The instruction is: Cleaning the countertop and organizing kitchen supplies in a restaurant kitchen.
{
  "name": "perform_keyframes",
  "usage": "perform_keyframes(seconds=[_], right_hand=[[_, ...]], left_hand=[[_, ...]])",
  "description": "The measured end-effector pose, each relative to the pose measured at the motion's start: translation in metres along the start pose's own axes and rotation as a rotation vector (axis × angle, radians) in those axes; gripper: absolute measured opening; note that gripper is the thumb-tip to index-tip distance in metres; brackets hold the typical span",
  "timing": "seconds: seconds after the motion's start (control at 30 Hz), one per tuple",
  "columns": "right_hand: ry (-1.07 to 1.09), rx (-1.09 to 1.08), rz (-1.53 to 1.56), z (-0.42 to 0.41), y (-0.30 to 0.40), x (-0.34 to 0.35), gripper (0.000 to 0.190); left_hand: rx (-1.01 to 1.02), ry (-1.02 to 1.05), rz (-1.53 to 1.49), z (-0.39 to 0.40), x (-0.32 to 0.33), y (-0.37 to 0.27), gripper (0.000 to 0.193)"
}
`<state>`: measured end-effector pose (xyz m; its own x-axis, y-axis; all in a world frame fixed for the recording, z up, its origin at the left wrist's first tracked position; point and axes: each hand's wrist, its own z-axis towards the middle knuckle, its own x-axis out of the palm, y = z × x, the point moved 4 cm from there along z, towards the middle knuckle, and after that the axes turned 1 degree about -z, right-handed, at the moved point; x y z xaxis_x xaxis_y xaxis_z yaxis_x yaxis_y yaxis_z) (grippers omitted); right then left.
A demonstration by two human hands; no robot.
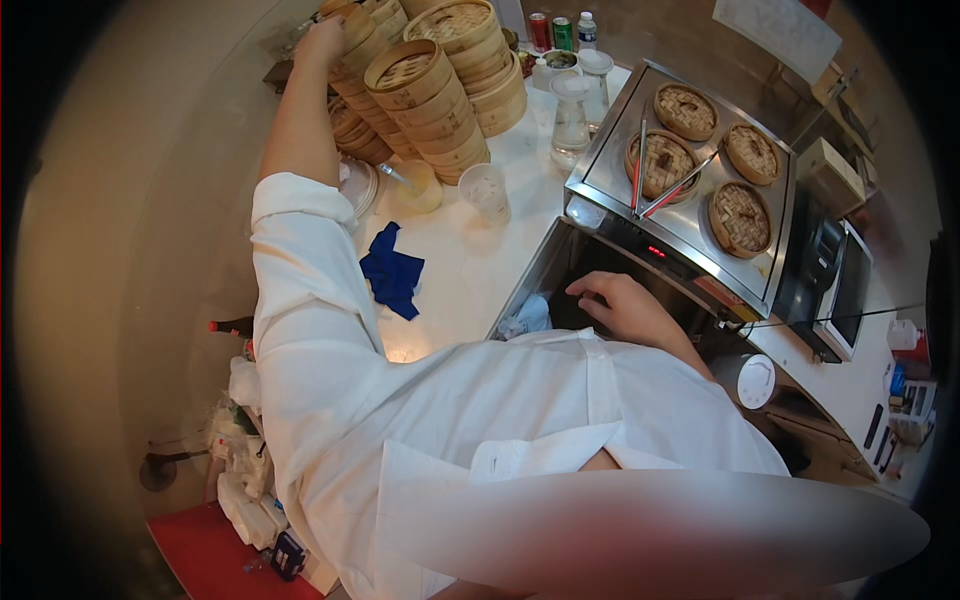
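At the far upper left, my left hand [321,39] reaches out and grips the side of a round bamboo steamer [357,31] atop a tall stack. Its fingertips are partly hidden. Beside it rises another stack of bamboo steamers [431,112], its top basket showing a woven base. A wider steamer stack [480,56] stands behind. My right hand [611,304] hangs in front of my body, below the steel steaming cabinet [604,169]. It holds nothing, its fingers loosely bent and the thumb apart.
Several lidded bamboo steamers [684,111] sit on the cabinet, with open red-handled tongs [643,176] across one. The white counter [457,281] carries a blue cloth [394,271], a plastic cup [484,193], a yellowish container [420,187] and glass jars [570,124]. A microwave-like appliance [832,277] stands right.
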<state>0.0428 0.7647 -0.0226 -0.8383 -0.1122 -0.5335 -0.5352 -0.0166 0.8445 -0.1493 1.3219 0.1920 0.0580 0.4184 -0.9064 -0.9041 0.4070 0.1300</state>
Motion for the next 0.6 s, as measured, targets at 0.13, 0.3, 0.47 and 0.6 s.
perform_keyframes(seconds=[0.13, 0.3, 0.47, 0.6], right_hand=[[0.024, -0.075, -0.022, 0.009, 0.009, -0.005, 0.026], [0.053, -0.144, -0.011, 0.02, 0.008, 0.0, 0.025], [0.14, -0.136, 0.062, 0.025, 0.019, 0.018, 0.032], [0.184, -0.125, 0.141, 0.033, 0.029, 0.031, 0.046]], left_hand=[[0.08, -0.09, 0.089, -0.017, -0.002, 0.017, 0.04], [-0.021, -0.277, 0.117, -0.102, -0.056, -0.06, 0.062], [0.177, -0.409, -0.277, -0.188, -0.061, -0.049, 0.087], [0.194, -0.749, -0.385, -0.282, -0.059, -0.051, 0.027]])
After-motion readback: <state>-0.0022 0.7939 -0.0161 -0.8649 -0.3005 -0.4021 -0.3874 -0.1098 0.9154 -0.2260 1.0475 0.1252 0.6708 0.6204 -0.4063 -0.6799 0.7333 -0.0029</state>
